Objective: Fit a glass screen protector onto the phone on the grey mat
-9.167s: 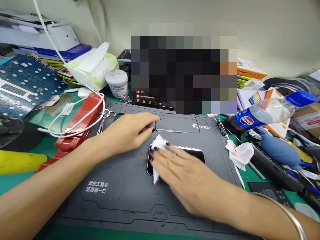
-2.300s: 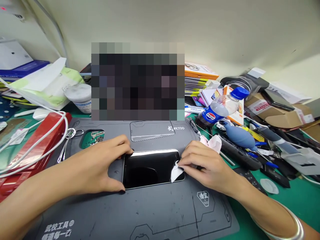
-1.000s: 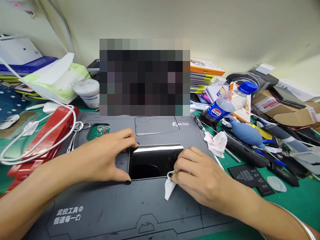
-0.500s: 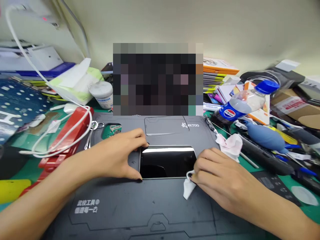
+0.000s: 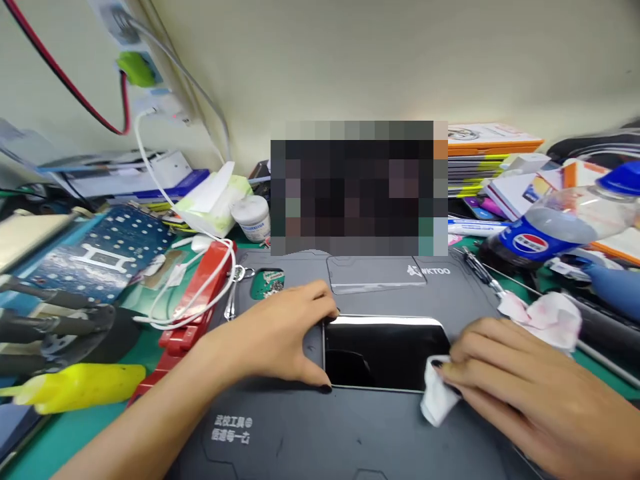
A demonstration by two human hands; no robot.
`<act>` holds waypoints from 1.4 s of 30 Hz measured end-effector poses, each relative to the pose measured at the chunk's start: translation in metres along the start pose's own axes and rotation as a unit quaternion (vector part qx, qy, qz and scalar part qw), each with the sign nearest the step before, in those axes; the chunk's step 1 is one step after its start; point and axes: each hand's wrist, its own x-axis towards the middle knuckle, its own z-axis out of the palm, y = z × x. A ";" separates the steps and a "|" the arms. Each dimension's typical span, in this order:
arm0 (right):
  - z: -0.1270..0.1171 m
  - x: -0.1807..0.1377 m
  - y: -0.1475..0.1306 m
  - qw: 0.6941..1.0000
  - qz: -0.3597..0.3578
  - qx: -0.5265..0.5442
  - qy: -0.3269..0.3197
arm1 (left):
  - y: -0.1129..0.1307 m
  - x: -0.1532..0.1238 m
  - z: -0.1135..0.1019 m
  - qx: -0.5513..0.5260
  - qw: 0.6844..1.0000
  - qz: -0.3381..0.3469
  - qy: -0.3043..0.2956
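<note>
Since the head view of some two seconds ago, the white tissue (image 5: 436, 400) has slipped from the right end of the phone (image 5: 385, 357) down to its lower right corner; in the head view now it is pinched between thumb and fingers of the right hand (image 5: 517, 377), its loose end drooping past the edge; the left hand (image 5: 275, 333) brackets the left end, thumb and forefinger gripping the two corners (a sensible clamp); the phone lies flat, dark side up, on the grey mat (image 5: 300, 440); to wipe this corner well, I judge, press lightly, tuck in that loose end and let the left thumb resist sliding.
</note>
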 end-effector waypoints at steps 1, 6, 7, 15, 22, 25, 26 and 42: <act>-0.003 0.004 0.000 1.000 -0.011 -0.004 -0.011 | -0.001 -0.001 0.001 -0.007 1.000 0.001 0.001; -0.006 0.013 -0.005 0.999 -0.009 -0.031 -0.019 | -0.004 -0.002 0.004 -0.015 1.000 -0.008 -0.008; -0.005 0.013 -0.008 0.999 -0.006 -0.040 -0.017 | -0.004 -0.001 0.003 -0.015 1.000 -0.009 -0.010; 0.003 0.007 -0.023 0.989 -0.064 -0.099 -0.091 | 0.000 -0.002 -0.002 0.009 1.000 -0.009 -0.013; 0.002 0.013 -0.019 0.988 -0.076 -0.116 -0.067 | -0.001 -0.002 -0.001 0.000 1.000 -0.002 -0.016; 0.001 0.010 -0.014 0.990 -0.039 -0.130 -0.049 | -0.003 -0.002 -0.001 -0.006 1.000 0.000 -0.012; 0.000 0.008 -0.011 0.990 -0.025 -0.129 -0.043 | -0.004 -0.002 -0.001 -0.009 1.000 0.002 -0.010; -0.003 0.001 0.005 0.999 0.009 -0.042 0.017 | -0.011 -0.010 -0.005 -0.014 0.998 0.020 0.060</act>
